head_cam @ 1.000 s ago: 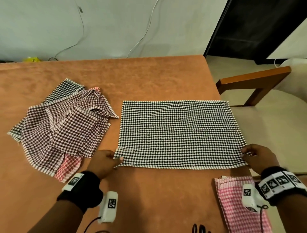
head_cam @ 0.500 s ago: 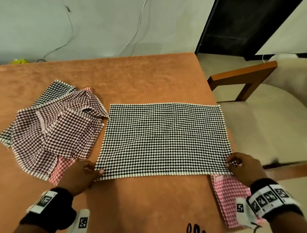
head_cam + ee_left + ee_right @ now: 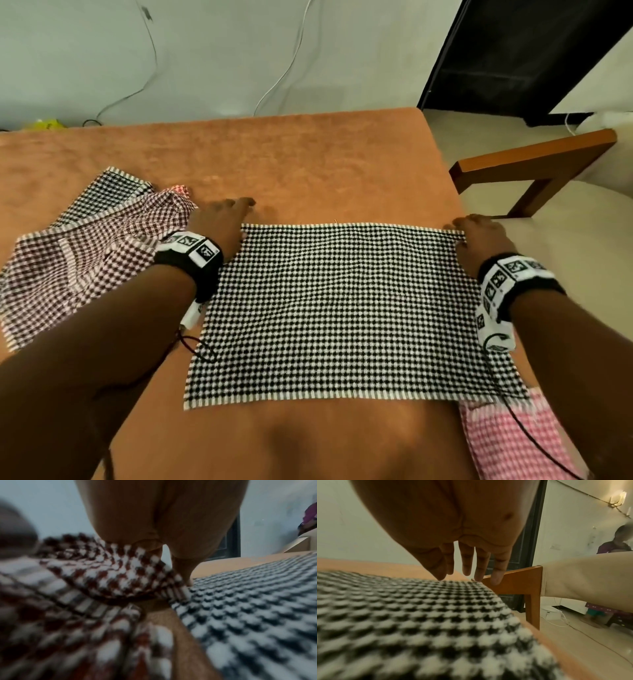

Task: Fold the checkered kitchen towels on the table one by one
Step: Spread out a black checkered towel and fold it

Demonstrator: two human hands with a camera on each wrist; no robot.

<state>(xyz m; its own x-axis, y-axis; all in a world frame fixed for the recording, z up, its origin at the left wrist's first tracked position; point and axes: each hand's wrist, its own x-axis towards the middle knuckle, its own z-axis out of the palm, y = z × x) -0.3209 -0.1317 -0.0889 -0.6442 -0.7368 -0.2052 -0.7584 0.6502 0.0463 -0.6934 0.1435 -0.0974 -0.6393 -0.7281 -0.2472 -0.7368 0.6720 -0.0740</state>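
Looking down through the head camera, I am seeing the black-and-white checkered towel (image 3: pixel 342 308) lying spread flat on the orange tabletop (image 3: pixel 274 161), with my left hand (image 3: pixel 222 226) at its far left corner and my right hand (image 3: pixel 479 240) at its far right corner. From this view both hands are showing only their backs, so I cannot tell from it how the fingers are set.

The right wrist camera is filling that gap: the right fingers (image 3: pixel 467 563) are hanging down straight and slightly spread, their tips just meeting the far edge of the black-and-white checkered towel (image 3: pixel 419 615), with nothing pinched between them. It is also showing the wooden chair arm (image 3: pixel 518 580) beyond the tabletop edge, and a person standing far off by the wall, which the head view is missing.

The left wrist camera is blurred, but it is showing one fingertip (image 3: pixel 187 573) pressing down right where the maroon checkered towel (image 3: pixel 106 574) is meeting the black-and-white one (image 3: pixel 257 608). I cannot tell whether the left hand is gripping any cloth.

Only the head view is showing the whole layout: the maroon checkered towel (image 3: pixel 85 260) is lying crumpled to the left, overlapping a second black-and-white towel (image 3: pixel 102 192), and a pink checkered towel (image 3: pixel 513 442) is sitting at the near right corner, partly under the spread one.
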